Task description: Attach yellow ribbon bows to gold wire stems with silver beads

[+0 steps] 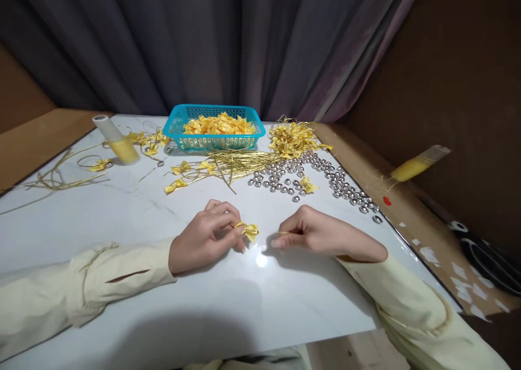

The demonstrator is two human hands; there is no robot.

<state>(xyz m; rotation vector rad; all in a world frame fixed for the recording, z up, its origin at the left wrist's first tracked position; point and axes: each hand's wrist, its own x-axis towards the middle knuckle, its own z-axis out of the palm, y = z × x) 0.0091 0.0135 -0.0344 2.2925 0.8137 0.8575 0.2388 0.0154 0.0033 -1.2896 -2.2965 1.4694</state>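
Note:
Between the thumb and fingers of my left hand is a small yellow ribbon bow, pinched at its left side. To the right of it, apart from the bow, my right hand is closed in a pinch on a thin golden cord, of which only a short end shows. Beyond the hands lie loose yellow bows, a bundle of straight gold cords and many silver beads spread toward the right. One more bow rests among the beads.
A blue plastic basket full of yellow bows stands at the back, with a pile of corded bows beside it. A yellow thread spool stands at left; another spool and black scissors are at right. Loose cords lie far left.

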